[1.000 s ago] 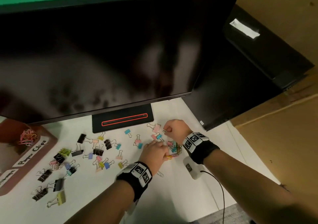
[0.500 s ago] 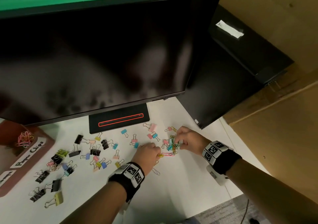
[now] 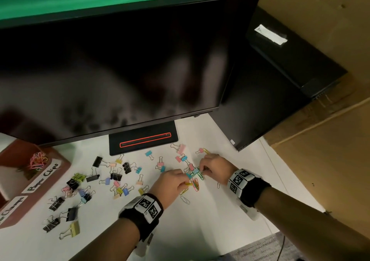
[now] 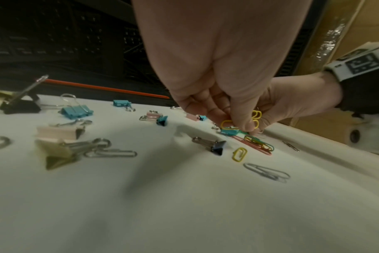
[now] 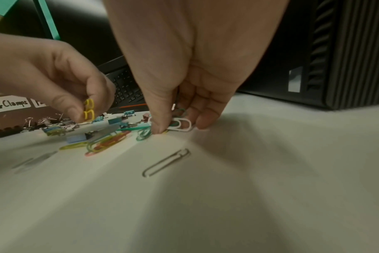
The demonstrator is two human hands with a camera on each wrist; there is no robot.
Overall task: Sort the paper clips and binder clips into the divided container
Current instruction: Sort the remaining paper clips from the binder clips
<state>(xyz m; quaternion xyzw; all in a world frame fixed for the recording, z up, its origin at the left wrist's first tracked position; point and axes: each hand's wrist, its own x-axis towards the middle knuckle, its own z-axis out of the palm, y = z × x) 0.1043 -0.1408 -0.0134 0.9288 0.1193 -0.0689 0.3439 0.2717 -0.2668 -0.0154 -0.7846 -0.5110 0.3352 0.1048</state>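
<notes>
Sprawling across the white tabletop point(image 3: 210, 230) in front of the big black monitor point(image 3: 120, 60), the clips are lying in two loose groups, while the brown divided container with handwritten white labels point(image 3: 38, 182) is sitting at the far left, well apart from both hands, with a tangle of coloured paper clips already showing in its "Paper Clips" compartment. Scattered between the container and the hands are the black and pastel metal binder clips point(image 3: 116, 175); these are looking stiff and springy, with folded steel bodies that are offering firm faces to pinch, and wire handles that are likely flopping if lifted by them alone.

Lying between the two hands is the small heap of coloured plastic-coated wire paper clips point(image 3: 195, 183), with a few bare silver ones around it. They are looking nearly weightless, thin and flat against the surface, probably slippery and prone to hooking into one another, so lifting an edge with a fingertip and pinching across the loop is seeming the best hold.

The left hand point(image 3: 172, 182) is pinching two yellow paper clips point(image 4: 256, 118) between thumb and curled fingers just above the heap. The right hand point(image 3: 215, 167) is pressing down at the heap's far side, its thumb and fingers closing on a white paper clip point(image 5: 181, 125) and some green ones.
</notes>
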